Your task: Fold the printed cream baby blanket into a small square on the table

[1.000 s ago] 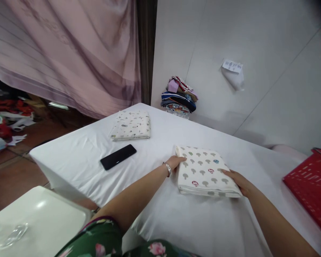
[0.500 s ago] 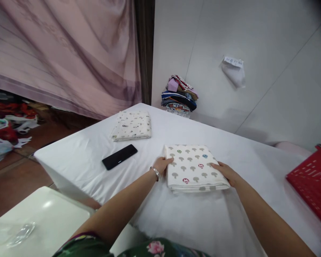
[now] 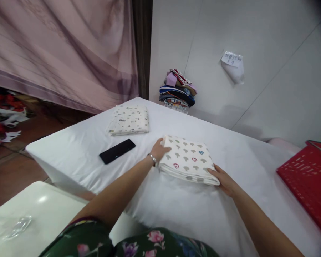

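A folded white cloth [image 3: 186,157] printed with grey, red and blue mushrooms is between my two hands on the white-covered table. My left hand [image 3: 159,150], with a silver bracelet at its wrist, grips the cloth's left edge, thumb on top. At the right edge, my right hand [image 3: 221,178] holds the front corner with its thumb over the upper face. The undersides of both grips are hidden. Farther back to the left lies a second folded cloth [image 3: 131,119] with a small scattered print. A black phone [image 3: 117,151] rests in front of that one, left of my left hand.
A red plastic basket [image 3: 307,178] stands at the table's right end. Stacked folded fabrics [image 3: 178,91] sit beyond the far edge by the wall. At lower left is a white chair or stool [image 3: 50,210]. A pink curtain [image 3: 77,53] hangs at the left.
The mushroom cloth has turned slightly and shifted a little left and away from me, both hands still holding it. The whole view has moved slightly too.
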`<state>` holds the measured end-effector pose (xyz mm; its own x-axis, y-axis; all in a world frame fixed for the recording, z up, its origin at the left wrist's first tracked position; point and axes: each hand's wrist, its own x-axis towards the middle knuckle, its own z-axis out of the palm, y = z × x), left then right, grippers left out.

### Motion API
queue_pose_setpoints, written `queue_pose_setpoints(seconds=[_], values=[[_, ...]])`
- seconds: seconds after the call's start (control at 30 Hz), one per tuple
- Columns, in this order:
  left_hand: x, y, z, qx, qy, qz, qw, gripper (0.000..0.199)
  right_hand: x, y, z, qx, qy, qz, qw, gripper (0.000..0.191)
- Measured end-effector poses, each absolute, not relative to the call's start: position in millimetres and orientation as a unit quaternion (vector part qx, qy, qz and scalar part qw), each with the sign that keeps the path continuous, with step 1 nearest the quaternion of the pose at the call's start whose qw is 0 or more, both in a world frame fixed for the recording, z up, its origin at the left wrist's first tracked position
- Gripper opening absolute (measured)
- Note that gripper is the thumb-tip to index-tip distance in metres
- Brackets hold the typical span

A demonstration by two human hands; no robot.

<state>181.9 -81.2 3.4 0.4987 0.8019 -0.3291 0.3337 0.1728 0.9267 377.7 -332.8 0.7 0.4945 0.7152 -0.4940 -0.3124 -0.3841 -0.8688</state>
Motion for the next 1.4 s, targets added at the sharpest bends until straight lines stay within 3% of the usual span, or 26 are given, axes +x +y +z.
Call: queue_pose_setpoints(seconds=[0.23,0.37,0.47,0.57,0.67,0.8,1.07,1.4], values=[[170,-53,2,0.722,0.482,0.131,0.479,0.074,345,-335,-5,-0.605,-0.156,0.517,0.585,0.059],[165,-68,14,0.816,0.446,0.188,0.317,0.064,351,-339,-5,-0.558,-0.16,0.549,0.601,0.048],[169,-101,25,0.886,0.325,0.246,0.221,0.046,352,-338,-9,-0.546,-0.147,0.556,0.609,0.044],[181,-148,24,0.942,0.129,0.244,0.19,0.028,350,-339,-12,-0.53,-0.136,0.559,0.622,0.043],[196,-188,15,0.962,0.014,0.21,0.177,0.023,348,-343,-14,-0.505,-0.143,0.552,0.648,0.039],[211,-209,7,0.973,0.007,0.185,0.139,0.018,345,-349,-16,-0.486,-0.159,0.535,0.673,0.04],[221,-213,7,0.984,-0.032,0.172,0.027,0.016,344,-347,-26,-0.502,-0.124,0.504,0.692,0.066],[229,-217,1,0.973,-0.091,0.204,-0.051,0.02,339,-343,-29,-0.527,-0.119,0.472,0.697,0.066]])
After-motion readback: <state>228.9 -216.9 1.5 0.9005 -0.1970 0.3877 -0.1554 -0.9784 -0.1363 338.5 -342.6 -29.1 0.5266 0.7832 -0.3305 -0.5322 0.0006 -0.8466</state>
